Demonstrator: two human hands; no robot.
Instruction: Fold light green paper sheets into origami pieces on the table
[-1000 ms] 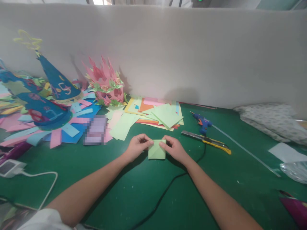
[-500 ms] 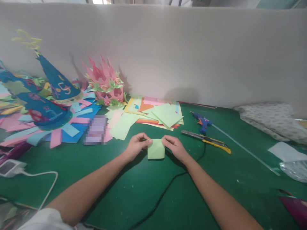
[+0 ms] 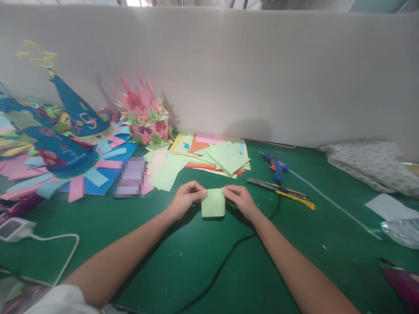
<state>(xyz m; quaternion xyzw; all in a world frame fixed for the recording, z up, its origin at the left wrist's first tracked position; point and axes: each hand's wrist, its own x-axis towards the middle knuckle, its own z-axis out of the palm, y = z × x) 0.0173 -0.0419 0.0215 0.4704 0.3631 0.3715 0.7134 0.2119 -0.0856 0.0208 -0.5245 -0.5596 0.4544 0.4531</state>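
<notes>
A small light-green square of paper (image 3: 213, 204) is held up over the green table (image 3: 183, 266). My left hand (image 3: 187, 199) pinches its upper left corner between thumb and fingers. At the upper right corner my right hand (image 3: 240, 200) grips it the same way. Whether the paper is folded I cannot tell. Behind the hands lies a pile of coloured paper (image 3: 225, 158), with loose light-green sheets on top. To the right of my right hand rests a yellow utility knife (image 3: 294, 197), its blade section pointing left.
A blue glue gun (image 3: 276, 168) with a long clear glue stick lies beyond the knife. A black cable (image 3: 225, 264) crosses the table. At left stand a pink paper crown (image 3: 144, 113) and blue cone hats (image 3: 80, 111) beside a blurred-out rectangular item (image 3: 131, 176). A wall (image 3: 209, 74) closes the back.
Almost nothing differs. The fingers of my right hand have shifted very slightly at the paper's corner; the paper stays in both hands at the same place.
</notes>
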